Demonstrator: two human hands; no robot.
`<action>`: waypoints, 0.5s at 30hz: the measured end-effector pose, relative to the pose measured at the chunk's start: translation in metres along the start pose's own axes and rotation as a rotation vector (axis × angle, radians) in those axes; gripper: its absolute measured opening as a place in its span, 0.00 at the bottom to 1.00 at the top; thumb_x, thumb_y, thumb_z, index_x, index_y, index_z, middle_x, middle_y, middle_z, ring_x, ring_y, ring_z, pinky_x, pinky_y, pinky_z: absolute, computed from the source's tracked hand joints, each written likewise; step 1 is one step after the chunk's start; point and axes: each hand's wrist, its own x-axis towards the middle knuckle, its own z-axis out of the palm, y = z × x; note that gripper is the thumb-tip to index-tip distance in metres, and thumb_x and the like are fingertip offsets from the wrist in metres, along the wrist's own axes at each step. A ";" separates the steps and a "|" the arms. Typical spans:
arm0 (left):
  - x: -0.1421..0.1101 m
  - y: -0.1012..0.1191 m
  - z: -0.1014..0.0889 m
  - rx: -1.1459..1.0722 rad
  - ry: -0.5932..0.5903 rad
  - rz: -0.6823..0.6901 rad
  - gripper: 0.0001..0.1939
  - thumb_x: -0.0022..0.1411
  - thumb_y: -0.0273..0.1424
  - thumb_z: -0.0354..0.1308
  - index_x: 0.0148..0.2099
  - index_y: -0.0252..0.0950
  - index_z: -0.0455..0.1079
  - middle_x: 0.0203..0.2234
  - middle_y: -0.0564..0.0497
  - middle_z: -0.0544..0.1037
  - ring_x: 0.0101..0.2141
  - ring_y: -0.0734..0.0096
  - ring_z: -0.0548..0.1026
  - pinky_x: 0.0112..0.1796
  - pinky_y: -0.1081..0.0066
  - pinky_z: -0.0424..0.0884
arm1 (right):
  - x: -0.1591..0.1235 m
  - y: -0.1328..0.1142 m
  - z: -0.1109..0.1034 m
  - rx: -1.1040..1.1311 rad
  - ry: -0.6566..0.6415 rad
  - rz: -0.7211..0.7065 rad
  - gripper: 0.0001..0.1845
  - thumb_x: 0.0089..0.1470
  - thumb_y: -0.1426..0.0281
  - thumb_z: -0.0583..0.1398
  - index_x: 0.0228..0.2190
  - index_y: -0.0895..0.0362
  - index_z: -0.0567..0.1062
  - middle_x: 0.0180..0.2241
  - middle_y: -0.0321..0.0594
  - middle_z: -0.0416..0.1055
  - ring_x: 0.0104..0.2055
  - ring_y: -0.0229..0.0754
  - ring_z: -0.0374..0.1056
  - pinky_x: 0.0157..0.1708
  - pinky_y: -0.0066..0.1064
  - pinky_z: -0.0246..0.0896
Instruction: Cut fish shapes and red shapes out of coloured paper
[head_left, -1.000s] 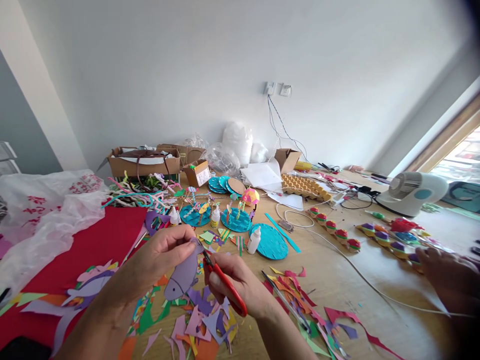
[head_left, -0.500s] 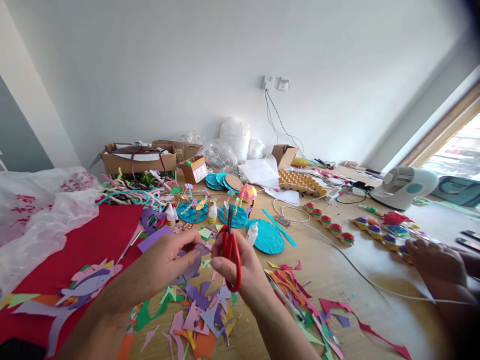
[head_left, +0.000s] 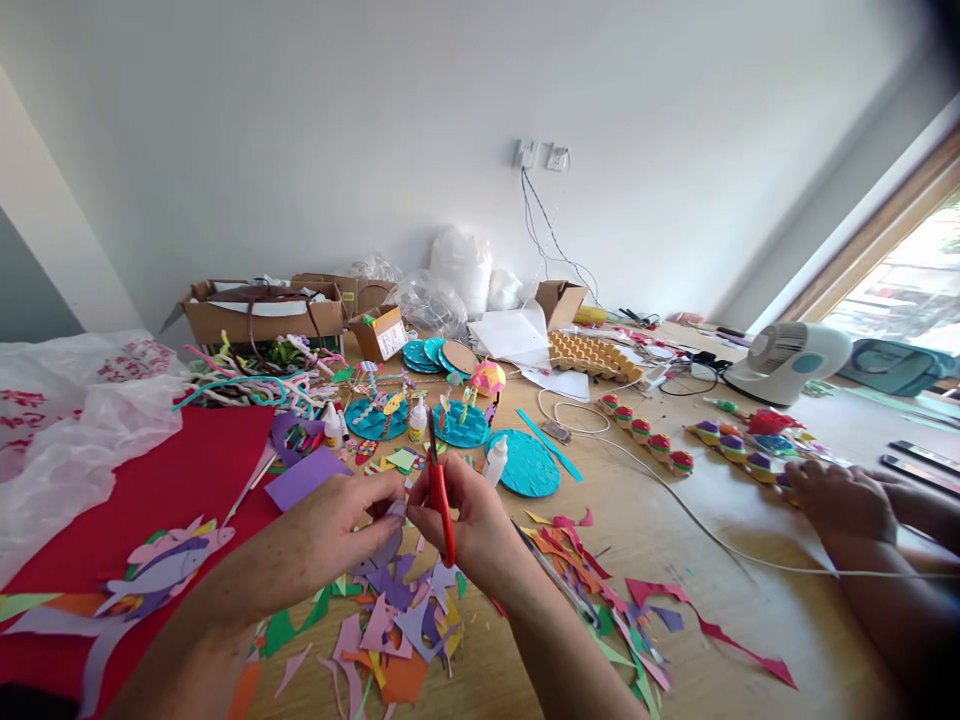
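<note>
Between the thumb and fingers of my left hand (head_left: 349,525) is a pale purple paper cutout (head_left: 386,552), mostly covered by the fingers. My right hand (head_left: 469,515) grips red-handled scissors (head_left: 442,510), their blades pointing away from me. The fingertips of both hands almost meet at the paper's edge; whether the right fingers touch it I cannot tell. Below the hands lie coloured paper scraps (head_left: 416,630). On a red sheet (head_left: 217,450) to the left rests a small pile of fish-shaped paper cutouts (head_left: 169,565).
Blue round discs (head_left: 525,465) and glue bottles (head_left: 496,458) stand beyond my hands. At the right, another person's hands (head_left: 844,500) work by painted egg-carton strips (head_left: 739,455). A white cable (head_left: 709,530) crosses the table near a fan (head_left: 787,362). Cardboard boxes (head_left: 262,318) line the wall.
My right hand has come in towards the left one, and the scissors have turned more edge-on. The paper cutout has shifted in my left fingers. The whole view has moved slightly.
</note>
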 end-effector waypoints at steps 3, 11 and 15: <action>0.001 0.002 0.000 0.013 -0.013 -0.027 0.10 0.62 0.35 0.50 0.32 0.39 0.69 0.24 0.56 0.68 0.26 0.71 0.65 0.26 0.74 0.58 | 0.000 -0.003 -0.007 0.002 0.036 -0.016 0.05 0.46 0.72 0.62 0.29 0.56 0.70 0.24 0.31 0.63 0.26 0.35 0.56 0.26 0.26 0.53; 0.006 0.000 0.001 0.010 -0.044 -0.034 0.09 0.61 0.32 0.48 0.37 0.39 0.70 0.29 0.54 0.73 0.32 0.66 0.70 0.31 0.71 0.62 | -0.003 -0.008 -0.008 -0.041 -0.044 0.011 0.08 0.47 0.69 0.63 0.27 0.57 0.67 0.24 0.31 0.62 0.25 0.35 0.56 0.25 0.27 0.52; 0.006 0.003 0.000 -0.051 0.011 -0.023 0.10 0.61 0.37 0.50 0.35 0.40 0.70 0.28 0.54 0.73 0.33 0.65 0.72 0.32 0.70 0.64 | -0.001 -0.006 -0.005 -0.073 -0.029 0.015 0.10 0.45 0.69 0.63 0.25 0.56 0.65 0.22 0.30 0.61 0.24 0.35 0.55 0.24 0.27 0.52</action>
